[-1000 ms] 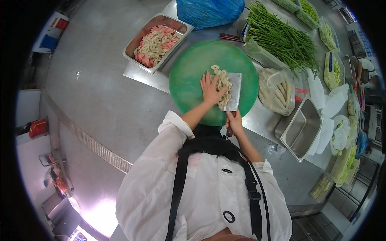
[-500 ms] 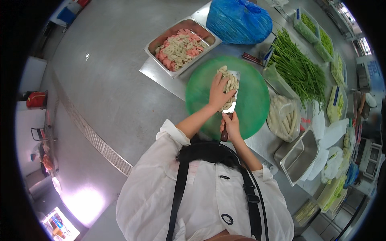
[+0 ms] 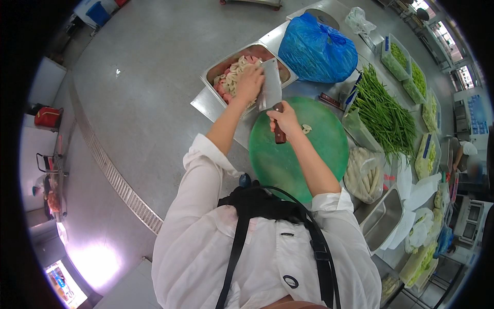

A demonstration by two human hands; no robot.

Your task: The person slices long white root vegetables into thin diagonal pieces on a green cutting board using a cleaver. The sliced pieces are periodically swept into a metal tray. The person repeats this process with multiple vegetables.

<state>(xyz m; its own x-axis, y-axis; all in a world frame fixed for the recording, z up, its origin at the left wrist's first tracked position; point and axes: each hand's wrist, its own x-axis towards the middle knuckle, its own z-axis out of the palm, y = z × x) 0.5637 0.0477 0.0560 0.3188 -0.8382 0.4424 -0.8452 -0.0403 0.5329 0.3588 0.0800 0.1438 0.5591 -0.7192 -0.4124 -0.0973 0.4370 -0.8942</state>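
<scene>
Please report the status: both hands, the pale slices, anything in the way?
Right hand gripping cleaver. Left hand beside the blade, at metal pan. Pale slices in pan, few on green board. No obstruction visible.

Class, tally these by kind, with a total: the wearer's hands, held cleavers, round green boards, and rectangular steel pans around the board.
Left hand and right hand: 2
Cleaver: 1
Green board: 1
Left steel pan and right steel pan: 2
Total: 6

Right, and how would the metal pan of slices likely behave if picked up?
The metal pan looks rigid, given its smooth walls and flat rim, so it probably wouldn't flex. The pale sliced rings lie loose inside, so they would likely slide if it tilted. The piled food may also add noticeable weight.
</scene>
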